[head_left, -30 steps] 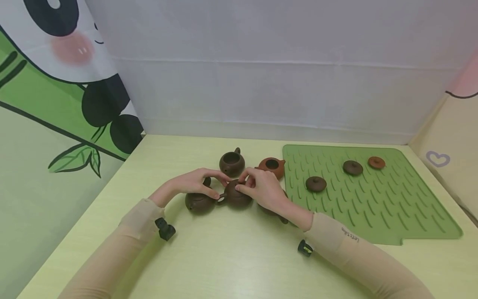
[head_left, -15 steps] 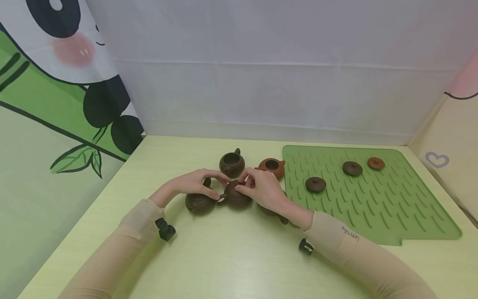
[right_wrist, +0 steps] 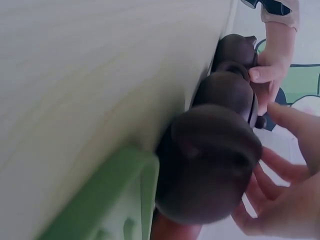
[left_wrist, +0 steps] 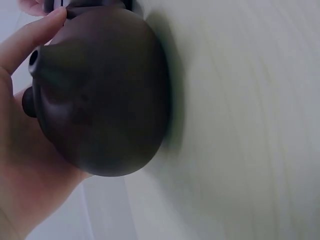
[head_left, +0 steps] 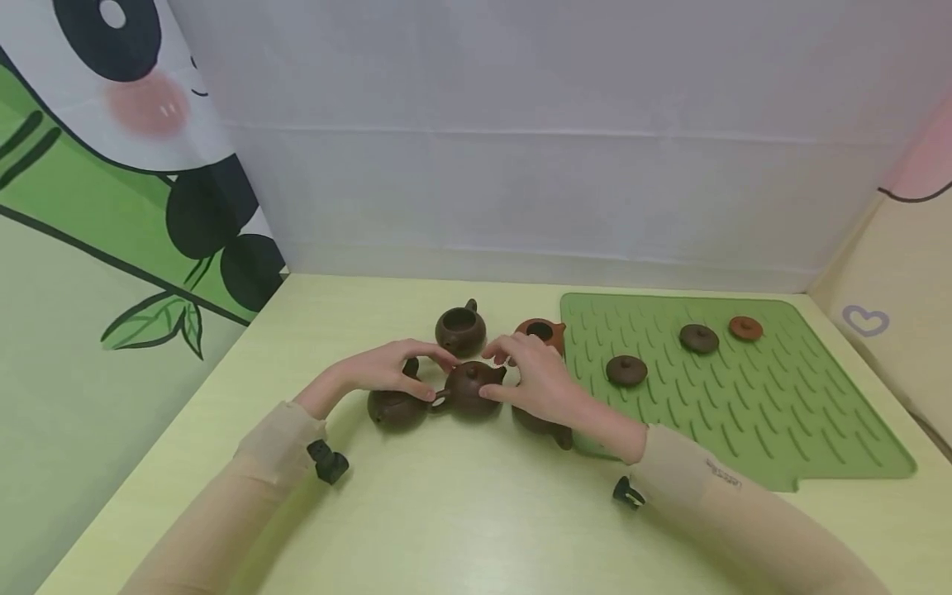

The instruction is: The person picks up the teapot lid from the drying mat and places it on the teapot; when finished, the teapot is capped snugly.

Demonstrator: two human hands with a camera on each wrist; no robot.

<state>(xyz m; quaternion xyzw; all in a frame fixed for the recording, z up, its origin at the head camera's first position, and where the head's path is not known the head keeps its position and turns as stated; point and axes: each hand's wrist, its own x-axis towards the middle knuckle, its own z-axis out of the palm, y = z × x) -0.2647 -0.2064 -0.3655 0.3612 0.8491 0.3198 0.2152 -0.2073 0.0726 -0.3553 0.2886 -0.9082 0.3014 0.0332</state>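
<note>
A dark brown teapot [head_left: 470, 398] with its lid [head_left: 472, 373] on stands between the hands. My left hand [head_left: 379, 368] holds it at the handle side, thumb at the handle and fingers behind. That hand arches over another lidded dark teapot [head_left: 397, 411], whose spout fills much of the left wrist view. My right hand [head_left: 546, 382] hovers by the middle teapot's spout, fingers spread and loosely bent, nothing pinched. Whether its thumb touches the pot, I cannot tell. Under this hand sits a third dark teapot [right_wrist: 205, 185], largely hidden in the head view.
Behind the hands stand a lidless dark teapot [head_left: 460, 332] and a lidless reddish teapot [head_left: 552, 332]. To the right lies a green ridged mat [head_left: 744, 397] bearing two dark lids [head_left: 626, 371] and a reddish lid [head_left: 746, 328].
My right hand has let go of the middle teapot's lid knob and drawn slightly right, its fingers spreading. The left hand stays where it was.
</note>
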